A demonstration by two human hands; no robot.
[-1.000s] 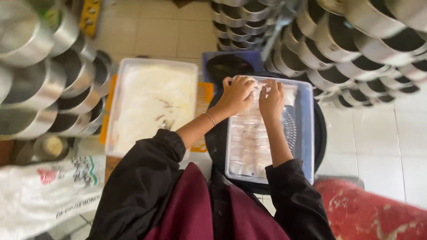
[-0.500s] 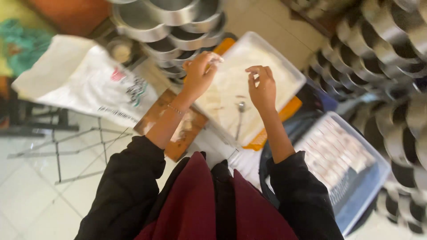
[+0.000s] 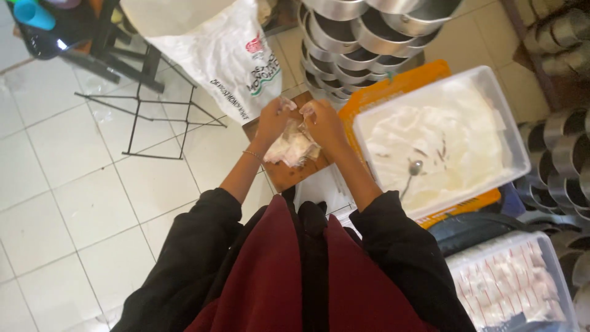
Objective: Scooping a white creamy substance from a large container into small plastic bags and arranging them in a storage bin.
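Note:
Both of my hands are over a brown wooden board (image 3: 289,175) on the floor. My left hand (image 3: 273,120) and my right hand (image 3: 322,123) each pinch the top of a small clear plastic bag (image 3: 292,147) with white filling, which rests on the board between them. To the right stands a clear plastic tub (image 3: 513,144) of white paste with a metal spoon (image 3: 413,172) lying in it, on an orange tray (image 3: 393,86).
A large white sack (image 3: 215,52) lies behind the board. Stacked round metal tins (image 3: 362,37) stand at the top and along the right edge. A clear tub of several filled packets (image 3: 510,283) sits bottom right. A black wire rack (image 3: 153,104) is on the left tiles.
My view has swung left from the packet tub to the wooden board. My hands left the packet tub, passed over the paste tub and now grip a small bag on the board.

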